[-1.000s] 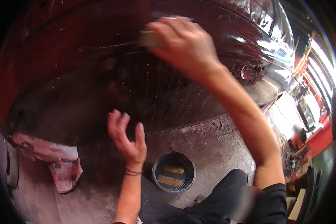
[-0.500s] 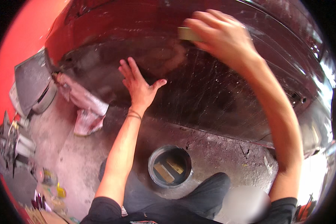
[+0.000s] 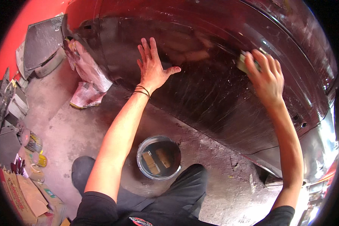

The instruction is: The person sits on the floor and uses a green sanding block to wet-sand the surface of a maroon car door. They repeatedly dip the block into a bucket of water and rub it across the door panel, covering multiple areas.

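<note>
My right hand (image 3: 268, 77) grips an olive-tan block (image 3: 243, 62) against the dark, wet, streaked car body panel (image 3: 207, 94). My left hand (image 3: 152, 69) is open with fingers spread, on or just over the same panel, left of my right hand; whether it presses on it I cannot tell. Below, between my knees, a round black tub (image 3: 159, 138) of dark water holds two brown blocks (image 3: 150, 163).
Pinkish crumpled masking paper (image 3: 86, 67) hangs at the panel's left end. Grey car parts (image 3: 41, 41), paint tins (image 3: 39, 159) and cardboard boxes (image 3: 26, 196) line the left side beside a bright red surface (image 3: 15, 37). Concrete floor (image 3: 60, 116) lies below the panel.
The view has swung, showing more of the left side. My right hand with the block has moved rightward along the panel and lower in view; my left hand has risen with fingers spreading.
</note>
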The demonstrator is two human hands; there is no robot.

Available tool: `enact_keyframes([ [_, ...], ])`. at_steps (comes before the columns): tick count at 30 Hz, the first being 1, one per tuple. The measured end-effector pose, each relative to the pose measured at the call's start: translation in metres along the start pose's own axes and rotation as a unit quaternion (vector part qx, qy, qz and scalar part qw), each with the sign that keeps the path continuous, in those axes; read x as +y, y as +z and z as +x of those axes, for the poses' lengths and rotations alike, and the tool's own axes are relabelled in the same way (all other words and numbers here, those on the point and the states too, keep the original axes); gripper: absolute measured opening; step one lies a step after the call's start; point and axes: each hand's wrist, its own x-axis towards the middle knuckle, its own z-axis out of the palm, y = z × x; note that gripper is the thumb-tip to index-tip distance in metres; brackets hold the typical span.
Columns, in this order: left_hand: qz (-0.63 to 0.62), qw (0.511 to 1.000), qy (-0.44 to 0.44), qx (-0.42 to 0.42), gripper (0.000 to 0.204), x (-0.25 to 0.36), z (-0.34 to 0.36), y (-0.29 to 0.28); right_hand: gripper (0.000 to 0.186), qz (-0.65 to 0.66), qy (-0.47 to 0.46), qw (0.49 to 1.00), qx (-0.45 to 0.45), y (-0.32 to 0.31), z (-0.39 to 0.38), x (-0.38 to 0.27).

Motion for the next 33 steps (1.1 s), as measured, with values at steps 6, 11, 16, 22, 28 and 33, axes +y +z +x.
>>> enact_keyframes([
  [6,-0.028,0.999,0.018,0.031,0.150,-0.007,0.000,0.011,0.048,-0.034,-0.001,0.999,-0.022,0.005,0.007,-0.002],
  [11,-0.061,0.997,0.015,0.036,0.145,0.007,-0.008,0.010,0.036,0.013,-0.013,1.000,0.010,0.058,0.138,-0.078],
  [16,-0.069,0.997,-0.004,0.040,0.144,-0.006,-0.001,-0.002,0.053,-0.020,-0.040,0.999,-0.013,0.032,0.077,-0.030],
  [22,-0.100,0.994,0.019,0.042,0.142,0.007,-0.009,0.016,0.059,-0.020,-0.009,0.996,-0.086,-0.015,0.006,0.010],
  [28,-0.101,0.993,0.006,0.051,0.137,0.006,-0.017,0.017,0.042,0.039,0.012,0.999,-0.018,0.055,0.139,-0.077],
  [33,-0.109,0.991,0.017,0.073,0.134,-0.005,-0.014,0.018,0.058,0.076,-0.001,0.992,-0.102,-0.002,0.063,0.012],
])
